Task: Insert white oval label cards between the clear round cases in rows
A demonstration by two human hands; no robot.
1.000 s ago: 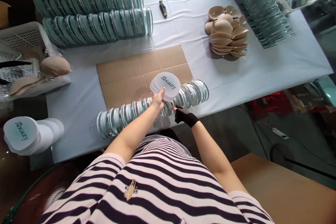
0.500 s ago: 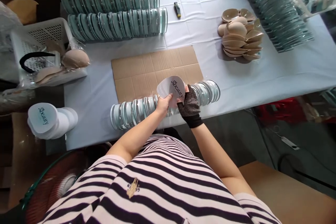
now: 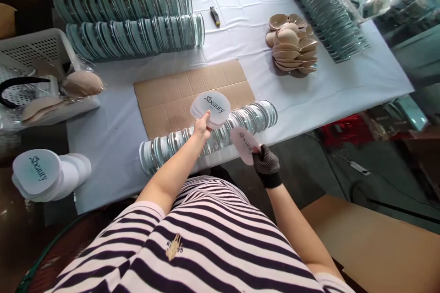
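Note:
My bare left hand point(image 3: 202, 127) grips a stack of round white cards point(image 3: 212, 106) printed "beauty", its thumb on top. My right hand point(image 3: 266, 160), in a black fingerless glove, pinches a single printed card point(image 3: 244, 144) that is tilted and a little blurred. Both hands are over the table's near edge. Beneath them lies a long row of clear round containers point(image 3: 172, 145) on their sides, with white inserts showing. Behind the row is a flat cardboard sheet point(image 3: 192, 82), partly covered by the stack.
Two more container rows point(image 3: 134, 34) lie at the back left, another point(image 3: 333, 18) at the right. Beige bra cups point(image 3: 292, 46) are heaped near a utility knife point(image 3: 215, 16). On the left are a white basket point(image 3: 34, 46) and a card pile point(image 3: 37, 171).
My right hand has drawn one card away from the stack, toward the right and my body. The stack stays in my left hand, turned flatter. The camera view has shifted right.

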